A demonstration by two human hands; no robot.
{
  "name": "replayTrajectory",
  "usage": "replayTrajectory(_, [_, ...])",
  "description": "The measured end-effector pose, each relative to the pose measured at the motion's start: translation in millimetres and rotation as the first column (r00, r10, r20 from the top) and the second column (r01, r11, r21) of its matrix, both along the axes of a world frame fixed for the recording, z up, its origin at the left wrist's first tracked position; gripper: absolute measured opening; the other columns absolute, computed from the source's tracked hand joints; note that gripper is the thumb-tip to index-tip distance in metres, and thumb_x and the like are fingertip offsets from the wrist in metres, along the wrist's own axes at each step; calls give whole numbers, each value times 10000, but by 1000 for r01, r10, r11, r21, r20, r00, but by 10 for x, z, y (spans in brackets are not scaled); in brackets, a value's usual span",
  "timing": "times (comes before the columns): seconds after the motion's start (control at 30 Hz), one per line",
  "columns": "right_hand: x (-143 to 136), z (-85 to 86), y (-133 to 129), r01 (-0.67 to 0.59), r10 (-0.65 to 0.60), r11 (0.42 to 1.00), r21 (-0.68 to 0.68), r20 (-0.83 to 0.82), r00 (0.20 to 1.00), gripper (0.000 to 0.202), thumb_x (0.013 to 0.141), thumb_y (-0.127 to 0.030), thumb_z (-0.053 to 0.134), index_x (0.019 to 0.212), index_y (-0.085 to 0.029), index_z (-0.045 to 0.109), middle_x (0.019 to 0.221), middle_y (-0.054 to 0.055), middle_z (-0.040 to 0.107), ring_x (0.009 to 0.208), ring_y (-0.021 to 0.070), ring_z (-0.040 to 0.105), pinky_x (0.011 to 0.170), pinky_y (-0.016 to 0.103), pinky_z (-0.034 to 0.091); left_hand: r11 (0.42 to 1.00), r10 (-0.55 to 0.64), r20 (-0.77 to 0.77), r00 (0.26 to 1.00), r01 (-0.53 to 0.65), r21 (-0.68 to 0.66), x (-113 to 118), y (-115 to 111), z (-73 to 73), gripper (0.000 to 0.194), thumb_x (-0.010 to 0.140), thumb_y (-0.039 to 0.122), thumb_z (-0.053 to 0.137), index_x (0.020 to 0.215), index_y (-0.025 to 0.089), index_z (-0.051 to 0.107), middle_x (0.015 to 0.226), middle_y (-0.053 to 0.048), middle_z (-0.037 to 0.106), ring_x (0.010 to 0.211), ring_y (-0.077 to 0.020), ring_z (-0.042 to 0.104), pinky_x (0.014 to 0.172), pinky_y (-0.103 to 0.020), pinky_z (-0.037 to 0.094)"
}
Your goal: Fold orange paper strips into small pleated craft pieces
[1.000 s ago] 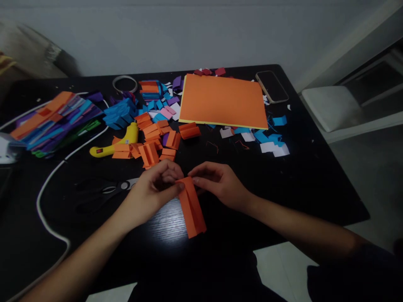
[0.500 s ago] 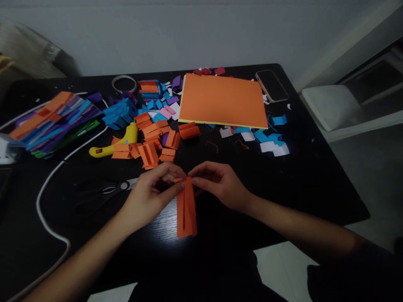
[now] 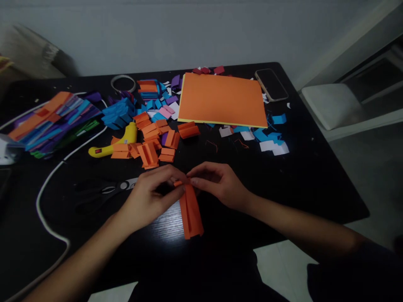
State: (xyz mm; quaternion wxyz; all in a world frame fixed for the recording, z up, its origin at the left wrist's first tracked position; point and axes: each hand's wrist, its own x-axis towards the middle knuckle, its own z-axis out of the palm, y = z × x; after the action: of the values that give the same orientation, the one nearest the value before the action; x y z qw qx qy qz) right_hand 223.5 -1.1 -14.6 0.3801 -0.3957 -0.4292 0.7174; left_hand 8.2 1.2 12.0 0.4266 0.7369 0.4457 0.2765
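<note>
A folded orange paper strip (image 3: 192, 214) hangs lengthwise toward me, its top end pinched between both hands. My left hand (image 3: 154, 188) grips it from the left, thumb and fingers closed at the upper edge. From the right, my right hand (image 3: 220, 184) pinches the same top end; its fingertips meet the left ones, so the exact fold there is hidden. Black-handled scissors (image 3: 110, 188) lie beside my left hand, the blade tips out of sight behind it. Small folded orange paper pieces (image 3: 149, 154) are heaped just beyond my left hand.
A yellow glue gun (image 3: 128, 136) lies among the orange pieces. Stacked orange and yellow sheets (image 3: 223, 100) lie farther back, near a phone (image 3: 271, 85). Coloured strips (image 3: 59, 121), a tape roll (image 3: 123, 84) and a white cable (image 3: 39, 201) are on the left. Blue and white scraps (image 3: 273, 142) lie right.
The lower end of the orange paper strip has swung slightly right and tilted, showing more of its folded face. Both hands stay nearly in place, still pinching its top.
</note>
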Motion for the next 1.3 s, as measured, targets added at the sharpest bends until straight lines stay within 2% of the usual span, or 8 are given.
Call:
replayTrajectory(0.07, [1, -3, 1, -4, 4, 1000, -6, -6, 1000, 202, 804, -281, 868, 971, -201, 786, 928, 19, 787, 821, 158, 754, 795, 317, 651, 1000, -14, -18, 1000, 15, 11, -4, -1, 0, 63, 931, 209, 664, 944, 208, 726, 892, -26, 732, 815, -164, 681, 750, -265, 525])
replayTrajectory(0.2, [0, -9, 3, 4, -4, 999, -32, 1, 1000, 211, 779, -287, 885, 932, -191, 776, 870, 11, 774, 751, 149, 743, 753, 317, 657, 997, -22, -45, 999, 19, -70, -4, -14, 7, 71, 926, 217, 652, 964, 209, 711, 895, -23, 738, 792, -164, 683, 706, -261, 518])
replayTrajectory(0.57, [6, -24, 13, -37, 38, 999, -15, 59, 998, 191, 805, -282, 847, 930, -185, 740, 858, 8, 747, 774, 145, 722, 736, 296, 634, 978, 41, -10, 999, -42, -204, 21, -45, -15, 83, 934, 289, 665, 928, 212, 693, 893, -21, 733, 812, -173, 678, 708, -270, 507])
replayTrajectory(0.83, [6, -8, 0, -38, 26, 995, 89, 124, 992, 140, 851, -262, 785, 956, -183, 737, 902, 23, 745, 818, 148, 716, 768, 294, 614, 973, 12, 49, 999, 0, -230, 11, -24, -4, 85, 939, 275, 657, 954, 206, 704, 879, -15, 731, 790, -162, 679, 711, -268, 512])
replayTrajectory(0.97, [3, 4, -1, -50, 38, 995, 85, 131, 991, 225, 829, -343, 829, 938, -178, 724, 853, 19, 731, 752, 144, 705, 730, 291, 613, 968, 56, 10, 998, -52, -244, 20, -38, -31, 95, 928, 279, 649, 948, 213, 714, 801, -8, 698, 829, -188, 688, 684, -268, 490])
replayTrajectory(1.07, [4, 2, 1, -40, 31, 996, 78, 112, 993, 275, 811, -390, 850, 934, -181, 720, 833, 12, 721, 713, 136, 697, 698, 285, 613, 963, 78, 12, 997, -73, -261, 35, -46, -42, 109, 926, 283, 640, 956, 208, 712, 812, -14, 701, 774, -176, 668, 640, -264, 470])
replayTrajectory(1.2, [0, 5, 0, -30, 22, 997, 78, 105, 994, 240, 814, -345, 847, 929, -175, 723, 831, 7, 722, 719, 126, 698, 699, 265, 608, 965, 92, 57, 994, -75, -253, 58, -47, -25, 104, 925, 299, 656, 938, 203, 694, 748, 11, 663, 662, -138, 608, 584, -243, 442])
replayTrajectory(1.3, [-9, 19, -6, -28, 19, 996, 83, 104, 994, 178, 840, -293, 817, 929, -171, 724, 822, -4, 722, 700, 110, 692, 708, 253, 601, 969, 103, 59, 993, -87, -231, 64, -48, -16, 93, 917, 289, 662, 923, 200, 687, 742, 16, 657, 658, -132, 606, 588, -235, 448])
